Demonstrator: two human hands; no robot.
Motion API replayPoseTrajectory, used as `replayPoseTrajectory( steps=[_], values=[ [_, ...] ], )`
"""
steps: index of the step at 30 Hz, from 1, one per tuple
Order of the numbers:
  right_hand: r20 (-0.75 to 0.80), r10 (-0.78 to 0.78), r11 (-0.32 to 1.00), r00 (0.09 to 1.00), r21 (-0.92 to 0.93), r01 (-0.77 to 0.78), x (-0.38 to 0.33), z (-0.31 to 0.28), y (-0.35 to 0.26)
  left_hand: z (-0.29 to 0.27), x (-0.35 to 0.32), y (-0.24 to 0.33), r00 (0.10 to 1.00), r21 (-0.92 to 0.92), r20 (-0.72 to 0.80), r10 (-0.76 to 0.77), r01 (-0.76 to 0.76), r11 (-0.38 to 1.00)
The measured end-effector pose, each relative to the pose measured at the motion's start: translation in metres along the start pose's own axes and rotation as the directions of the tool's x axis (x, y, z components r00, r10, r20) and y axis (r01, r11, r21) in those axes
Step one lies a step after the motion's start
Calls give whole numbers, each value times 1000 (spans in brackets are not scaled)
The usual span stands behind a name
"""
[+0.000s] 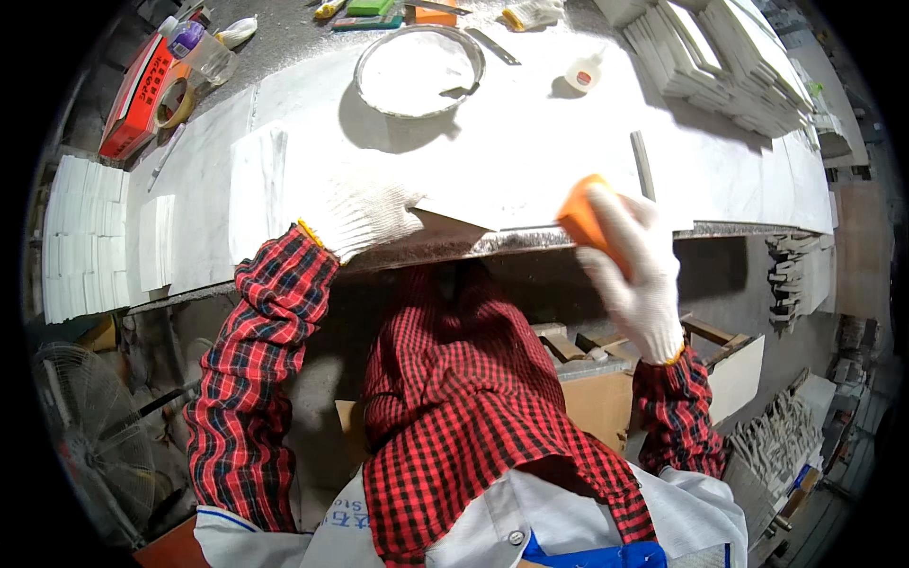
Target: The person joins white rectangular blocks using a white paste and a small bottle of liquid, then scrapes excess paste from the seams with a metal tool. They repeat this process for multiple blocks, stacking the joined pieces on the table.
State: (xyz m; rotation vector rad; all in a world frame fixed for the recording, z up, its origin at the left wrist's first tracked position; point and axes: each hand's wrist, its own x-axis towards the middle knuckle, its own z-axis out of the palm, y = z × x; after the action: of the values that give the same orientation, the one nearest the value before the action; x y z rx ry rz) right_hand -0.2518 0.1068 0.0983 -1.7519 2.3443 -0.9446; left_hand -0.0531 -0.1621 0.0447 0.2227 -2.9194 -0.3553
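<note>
My left hand [365, 210], in a white knitted glove, is closed on a thin white stone strip [453, 212] at the worktable's front edge. The strip reaches rightward from my fingers, its tip over the edge; bright glare hides where it meets the tabletop. To the right, my gloved right hand [636, 270] grips an orange block [587, 216] between thumb and fingers, apart from the strip. Motion slightly blurs this hand and block. Behind my left hand stands a round bowl [417, 71] of white material with a dark tool in it.
White slabs [720, 62] are stacked at the back right, near a small bottle [582, 73]. More white strips [85, 237] lie at the left. A red box [137, 99], tape roll [174, 102] and plastic bottle [201, 49] sit back left. A fan [99, 431] stands lower left.
</note>
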Motion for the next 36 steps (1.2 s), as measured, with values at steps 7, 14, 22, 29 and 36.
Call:
replayPoseTrajectory(
  steps=[7, 14, 22, 29, 36],
  values=[
    [300, 691, -63, 658, 931, -359, -56, 53, -30, 6, -19, 38, 993, 78, -67, -92, 97, 992],
    [212, 651, 246, 729, 850, -467, -28, 65, -61, 9, -20, 37, 993, 134, -37, -110, 114, 984],
    [185, 707, 373, 683, 722, -582, -24, 107, -55, 19, -24, 31, 991, 134, -123, -56, 73, 988],
    [0, 663, 487, 749, 760, -431, -33, 122, -52, 14, -23, 41, 982, 137, 62, -177, 167, 976],
    [122, 745, 230, 656, 876, -424, -49, 87, -45, 30, -42, 65, 971, 16, -208, -116, 121, 992]
  ],
)
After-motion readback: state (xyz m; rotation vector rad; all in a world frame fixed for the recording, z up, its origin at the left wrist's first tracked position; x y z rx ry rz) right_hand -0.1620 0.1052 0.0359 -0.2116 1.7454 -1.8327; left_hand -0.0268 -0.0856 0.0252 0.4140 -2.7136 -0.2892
